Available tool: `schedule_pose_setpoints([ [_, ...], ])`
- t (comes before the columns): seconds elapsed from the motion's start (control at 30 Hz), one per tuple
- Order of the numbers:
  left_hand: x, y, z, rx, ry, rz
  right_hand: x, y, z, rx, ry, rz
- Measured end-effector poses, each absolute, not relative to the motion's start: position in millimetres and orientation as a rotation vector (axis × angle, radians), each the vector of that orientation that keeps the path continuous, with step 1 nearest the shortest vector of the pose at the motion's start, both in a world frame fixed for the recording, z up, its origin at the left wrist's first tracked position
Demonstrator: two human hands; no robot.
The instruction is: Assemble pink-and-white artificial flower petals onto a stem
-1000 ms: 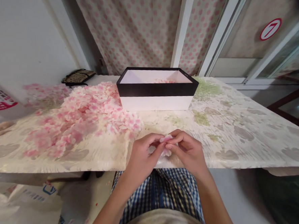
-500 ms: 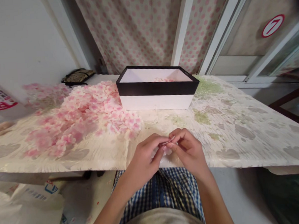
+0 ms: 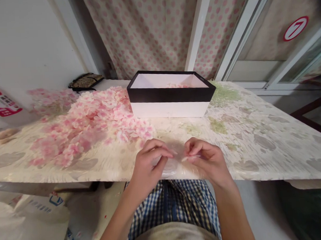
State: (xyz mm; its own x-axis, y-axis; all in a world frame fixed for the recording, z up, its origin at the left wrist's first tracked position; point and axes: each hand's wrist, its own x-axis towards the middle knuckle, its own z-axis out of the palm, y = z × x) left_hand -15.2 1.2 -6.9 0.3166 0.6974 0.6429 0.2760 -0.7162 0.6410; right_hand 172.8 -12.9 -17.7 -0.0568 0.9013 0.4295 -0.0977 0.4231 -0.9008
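Note:
My left hand [image 3: 148,162] and my right hand [image 3: 208,160] hover over the near table edge, a short gap between them. The right thumb and forefinger pinch a thin pale pink petal [image 3: 191,157], seen edge-on. My left fingertips are pinched together on what looks like another pale petal piece, blurred and mostly hidden. A big heap of pink fabric petals [image 3: 92,120] lies on the table to the left. Behind it stands a black-and-white box [image 3: 171,97], open at the top, with a few pink petals showing inside.
The table wears a glossy cream cloth with leaf print [image 3: 259,135]. A small dark patterned pouch [image 3: 86,81] lies at the back left. A dotted curtain hangs behind. White plastic bags [image 3: 28,222] sit on the floor at the lower left.
My hands were together on one pink petal piece. They have pulled apart sideways, the right keeping a thin petal.

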Motion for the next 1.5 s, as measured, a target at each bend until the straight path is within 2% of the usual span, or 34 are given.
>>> schedule_pose_setpoints([
  [0.3,-16,-1,-6,2.244,0.691,1.267,168,-15,-13,-0.741,-1.442,1.131],
  [0.53,-15,-6,-3,2.088,0.633,1.216,166,-18,-18,-0.788,-1.431,1.059],
  [0.8,-9,-15,-6,1.741,0.797,1.208,165,-18,-19,-0.775,-1.479,1.047],
  [1.1,-7,-20,0,1.88,0.803,1.18,166,-19,-22,-0.907,-1.483,1.046],
  [1.27,-22,15,31,1.983,1.177,1.275,165,-19,-16,-1.022,-1.507,0.941],
  [1.37,-24,48,48,2.341,1.404,0.952,165,-19,-15,-1.02,-1.426,1.031],
  [1.43,-19,65,51,2.539,1.386,0.599,165,-20,-17,-1.001,-1.398,1.108],
  [1.5,-12,77,46,2.634,1.337,0.392,167,-21,-19,-0.968,-1.372,1.164],
])
